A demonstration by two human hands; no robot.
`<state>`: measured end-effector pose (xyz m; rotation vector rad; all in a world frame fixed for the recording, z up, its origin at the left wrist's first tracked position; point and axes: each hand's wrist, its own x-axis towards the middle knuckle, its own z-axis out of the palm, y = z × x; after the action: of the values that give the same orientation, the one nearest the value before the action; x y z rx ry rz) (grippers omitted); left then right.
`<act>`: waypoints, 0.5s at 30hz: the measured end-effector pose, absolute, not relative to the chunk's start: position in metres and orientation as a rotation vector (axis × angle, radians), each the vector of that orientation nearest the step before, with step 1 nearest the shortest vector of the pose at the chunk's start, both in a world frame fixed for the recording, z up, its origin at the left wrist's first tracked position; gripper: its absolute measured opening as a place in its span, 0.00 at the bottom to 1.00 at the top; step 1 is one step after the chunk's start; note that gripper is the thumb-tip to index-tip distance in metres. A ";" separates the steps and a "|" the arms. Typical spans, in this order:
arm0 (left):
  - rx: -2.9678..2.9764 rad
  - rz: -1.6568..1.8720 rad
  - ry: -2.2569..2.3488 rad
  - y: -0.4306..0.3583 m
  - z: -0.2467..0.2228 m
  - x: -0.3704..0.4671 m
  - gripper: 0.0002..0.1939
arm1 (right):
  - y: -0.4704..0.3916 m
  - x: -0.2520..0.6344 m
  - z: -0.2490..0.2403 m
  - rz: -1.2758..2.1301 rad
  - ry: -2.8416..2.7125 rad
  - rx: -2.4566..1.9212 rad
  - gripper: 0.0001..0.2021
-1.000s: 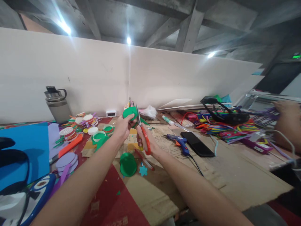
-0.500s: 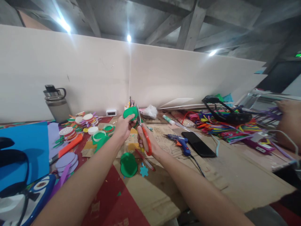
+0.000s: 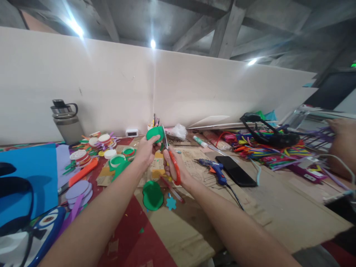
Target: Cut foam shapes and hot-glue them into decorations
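Note:
My left hand (image 3: 148,151) pinches a green craft sheet piece (image 3: 154,133) with a rounded edge, held up above the table. In my right hand (image 3: 174,165) are orange-handled scissors (image 3: 176,168), their blades pointing up at the right edge of the green piece. Whether the blades are parted is hard to make out. Below the hands lie a dark green cut-out shape (image 3: 153,195) and a small blue snowflake-like piece (image 3: 171,202). More green sheet (image 3: 121,170) lies beside my left wrist, near round red-and-white containers (image 3: 117,160).
To the right sit a blue glue gun (image 3: 213,170), a black phone (image 3: 236,171) and a heap of colourful craft strips (image 3: 256,150). A bottle (image 3: 66,122), an orange cutter (image 3: 83,171) and lilac discs (image 3: 78,191) are left. Another person's arm (image 3: 342,148) shows far right.
The scissors have tilted slightly and their blades look closer to the green piece. Both hands stay almost in place, and the view has shifted a little.

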<state>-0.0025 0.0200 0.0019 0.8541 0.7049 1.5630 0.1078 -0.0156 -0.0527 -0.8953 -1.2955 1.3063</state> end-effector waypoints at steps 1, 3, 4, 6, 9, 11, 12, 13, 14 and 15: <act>0.851 1.566 0.707 0.020 0.002 -0.003 0.15 | -0.016 0.108 -0.053 1.292 -1.313 -0.895 0.20; 0.836 1.582 0.707 0.020 0.002 -0.003 0.16 | -0.016 0.108 -0.052 1.259 -1.355 -0.897 0.19; 0.829 1.593 0.704 0.020 0.001 -0.003 0.16 | -0.016 0.109 -0.052 1.245 -1.370 -0.898 0.19; 0.825 1.608 0.700 0.021 0.001 -0.003 0.17 | -0.017 0.109 -0.051 1.229 -1.392 -0.894 0.19; 0.849 1.603 0.701 0.022 0.001 -0.005 0.18 | -0.017 0.111 -0.050 1.203 -1.441 -0.882 0.19; 0.876 1.592 0.706 0.023 0.001 -0.008 0.18 | -0.017 0.113 -0.050 1.168 -1.498 -0.883 0.19; 0.889 1.584 0.710 0.023 0.002 -0.009 0.18 | -0.017 0.114 -0.050 1.154 -1.518 -0.885 0.19; 0.899 1.575 0.714 0.023 0.003 -0.010 0.18 | -0.016 0.115 -0.050 1.148 -1.530 -0.887 0.19; 0.905 1.567 0.718 0.023 0.003 -0.011 0.18 | -0.016 0.116 -0.049 1.149 -1.535 -0.888 0.19; 0.908 1.561 0.720 0.023 0.004 -0.011 0.18 | -0.016 0.116 -0.049 1.155 -1.530 -0.890 0.20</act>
<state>-0.0113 0.0233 0.0039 0.9082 0.7199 1.5606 0.1159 -0.0157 -0.0494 -0.8903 -1.5296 1.1554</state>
